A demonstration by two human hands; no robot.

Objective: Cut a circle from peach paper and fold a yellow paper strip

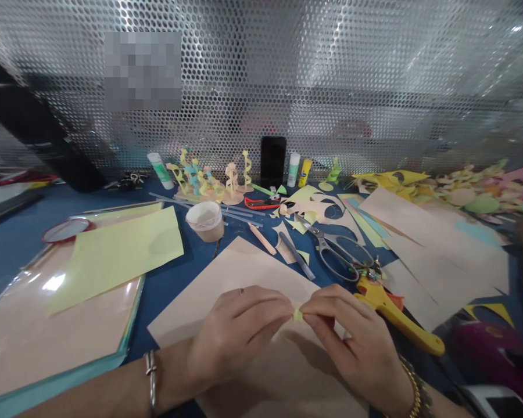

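1. A person's left hand [237, 334] and right hand [353, 342] meet at lower centre of the frame, thumbs and forefingers pressed together, pinching a tiny yellow-green paper scrap [297, 315] from opposite sides; the remaining fingers curl inward.
2. The scrap sits just above a peach paper sheet [239, 278]. Its small size appears to call for this fingertip grip.
3. Steel scissors [340, 249] lie right of centre, with yellow-handled cutters [396, 316] just beside the right hand, apparently left within easy reach.
4. Curled paper sculptures [204, 180], a glue stick [293, 169] and a black phone [273, 162] stand at upper centre against a perforated metal screen [261, 69], seemingly kept back to leave working room.
5. A pale yellow-green sheet [113, 255] lies at left.
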